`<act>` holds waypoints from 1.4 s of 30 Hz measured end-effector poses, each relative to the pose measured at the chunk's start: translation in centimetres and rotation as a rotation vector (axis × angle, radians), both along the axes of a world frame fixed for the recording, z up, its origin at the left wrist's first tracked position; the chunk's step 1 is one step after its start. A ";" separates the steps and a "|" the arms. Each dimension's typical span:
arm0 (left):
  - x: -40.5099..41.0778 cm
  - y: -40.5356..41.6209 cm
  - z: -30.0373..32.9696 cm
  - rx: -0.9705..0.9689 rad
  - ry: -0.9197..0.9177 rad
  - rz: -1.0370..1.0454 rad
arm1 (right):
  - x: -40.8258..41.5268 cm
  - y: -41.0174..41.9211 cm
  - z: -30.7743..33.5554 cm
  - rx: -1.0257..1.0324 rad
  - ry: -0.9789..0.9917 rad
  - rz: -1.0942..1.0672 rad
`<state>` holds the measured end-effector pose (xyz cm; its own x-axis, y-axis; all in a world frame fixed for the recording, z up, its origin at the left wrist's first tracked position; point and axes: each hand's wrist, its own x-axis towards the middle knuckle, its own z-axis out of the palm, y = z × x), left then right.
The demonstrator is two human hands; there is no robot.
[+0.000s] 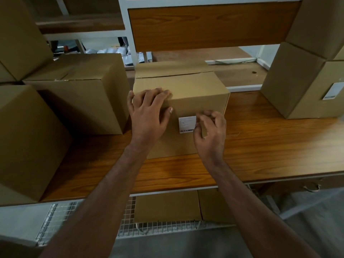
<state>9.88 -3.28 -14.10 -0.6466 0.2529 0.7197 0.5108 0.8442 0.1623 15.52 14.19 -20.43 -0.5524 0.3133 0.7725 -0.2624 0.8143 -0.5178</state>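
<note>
Head view, single frame.

1. Cardboard box (195, 94): plain brown, flaps closed. It stands on the wooden table (260, 146) at the middle of the frame, its near face turned toward the person.
2. Label (187, 124): small and white, with printed lines and a barcode along its lower edge. It lies flat on the near face of the cardboard box, between the two hands.
3. Left hand (149, 112): spread open, fingers straight. The palm lies against the upper left of the near face, and the fingertips reach over the top edge. It grips nothing.
4. Right hand (210, 131): fingers curled inward, thumb tip touching the right edge of the label. Whether that edge is pinched between thumb and forefinger cannot be told.
5. Left boxes: a medium box (83, 94) stands just beside the cardboard box, a large box (24, 136) nearer the person, and a further box (18, 34) behind and above these.
6. Right stack (290, 81): several brown boxes piled at the table's far right, well apart from the cardboard box. One of them carries a white sticker (333, 91).
7. Shelf frame (128, 34): white uprights behind the table, with a wood panel (204, 25) set across them.
8. Wire mesh shelf (59, 216): below the table's front edge, with flat cardboard (167, 205) lying on it.
</note>
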 end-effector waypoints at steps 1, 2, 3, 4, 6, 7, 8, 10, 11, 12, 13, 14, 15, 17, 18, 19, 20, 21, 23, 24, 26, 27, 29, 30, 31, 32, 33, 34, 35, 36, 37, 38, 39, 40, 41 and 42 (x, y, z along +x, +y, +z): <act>0.0 0.0 0.0 0.002 0.001 -0.001 | 0.0 0.0 0.0 -0.013 0.009 0.001; 0.1 0.0 0.0 0.002 0.003 -0.002 | -0.1 -0.1 0.0 -0.024 0.019 -0.001; 0.1 0.0 0.0 0.002 0.006 -0.003 | -0.2 -0.1 0.0 -0.030 0.026 -0.007; 0.1 0.0 0.1 0.001 0.008 -0.004 | -0.3 -0.2 0.0 -0.031 0.031 -0.017; 0.1 0.0 0.1 0.002 0.007 -0.003 | -0.4 -0.4 0.0 -0.032 0.029 -0.039; 0.1 0.0 0.1 0.003 0.004 -0.001 | -0.4 -0.5 0.0 -0.034 0.024 -0.047; 0.1 0.0 0.1 0.003 0.002 0.000 | -0.5 -0.6 0.0 -0.035 0.017 -0.053; 0.2 0.0 0.0 0.001 0.003 -0.001 | -0.5 -0.7 0.1 -0.038 0.005 -0.060; 0.1 0.0 0.0 0.002 0.006 -0.003 | -0.5 -0.7 0.1 -0.041 0.002 -0.061; 0.1 0.0 0.0 0.003 0.010 -0.004 | -0.5 -0.7 0.2 -0.041 0.002 -0.062; 0.1 0.0 0.0 0.004 0.011 -0.005 | -0.4 -0.6 0.1 -0.041 0.006 -0.062; 0.1 0.0 -0.1 0.004 0.011 -0.005 | -0.3 -0.6 0.1 -0.047 0.013 -0.060; 0.1 0.0 -0.1 0.004 0.011 -0.004 | -0.2 -0.6 0.0 -0.061 0.020 -0.054; 0.0 0.0 -0.1 0.003 0.010 -0.002 | -0.2 -0.7 -0.1 -0.086 0.028 -0.046; 0.0 0.0 -0.1 0.001 0.011 -0.001 | -0.3 -0.7 -0.1 -0.091 0.030 -0.046; 0.0 0.0 -0.1 -0.001 0.013 0.000 | -0.4 -0.7 -0.2 -0.094 0.029 -0.051; 0.0 0.0 -0.1 -0.002 0.015 0.001 | -0.5 -0.8 -0.2 -0.097 0.023 -0.060; 0.0 0.0 -0.1 -0.002 0.015 -0.001 | -0.5 -0.9 -0.2 -0.097 0.013 -0.071; 0.0 -0.1 -0.1 0.002 0.017 -0.005 | -0.6 -1.1 -0.2 -0.095 -0.004 -0.084; 0.0 -0.1 -0.2 0.003 0.018 -0.005 | -0.5 -1.1 -0.2 -0.094 -0.007 -0.085; 0.0 -0.1 -0.2 0.003 0.017 -0.004 | -0.4 -0.9 -0.2 -0.083 -0.002 -0.074; 0.0 -0.1 -0.2 0.003 0.016 -0.004 | -0.3 -0.8 -0.2 -0.075 0.003 -0.068; 0.0 -0.1 -0.2 0.004 0.017 -0.008 | -0.1 -0.8 -0.3 -0.076 0.007 -0.059; 0.0 -0.1 -0.2 0.004 0.017 -0.009 | -0.1 -0.9 -0.3 -0.093 0.001 -0.057; 0.0 -0.1 -0.1 0.004 0.016 -0.010 | -0.1 -1.0 -0.3 -0.118 -0.009 -0.055; 0.0 -0.1 -0.2 0.005 0.017 -0.011 | -0.1 -1.1 -0.3 -0.144 -0.011 -0.055; 0.0 -0.1 -0.1 0.005 0.019 -0.011 | -0.2 -1.2 -0.3 -0.158 -0.002 -0.056; 0.0 -0.1 -0.2 0.004 0.020 -0.011 | -0.3 -1.2 -0.3 -0.160 0.011 -0.058; 0.0 -0.1 -0.2 0.003 0.021 -0.010 | -0.3 -1.2 -0.3 -0.151 0.022 -0.061; 0.0 -0.1 -0.2 0.004 0.022 -0.010 | -0.4 -1.2 -0.3 -0.136 0.026 -0.068; 0.0 -0.1 -0.2 0.006 0.022 -0.010 | -0.4 -1.2 -0.4 -0.122 0.021 -0.076; 0.0 -0.1 -0.3 0.008 0.020 -0.011 | -0.4 -1.3 -0.4 -0.115 0.011 -0.082; 0.0 -0.1 -0.3 0.009 0.019 -0.010 | -0.3 -1.3 -0.5 -0.114 0.002 -0.083; 0.0 -0.1 -0.3 0.009 0.021 -0.008 | -0.3 -1.3 -0.5 -0.115 -0.004 -0.082; 0.0 -0.2 -0.2 0.008 0.024 -0.006 | -0.2 -1.3 -0.5 -0.117 -0.006 -0.079; 0.0 -0.1 -0.3 0.008 0.027 -0.005 | -0.1 -1.4 -0.4 -0.119 -0.006 -0.074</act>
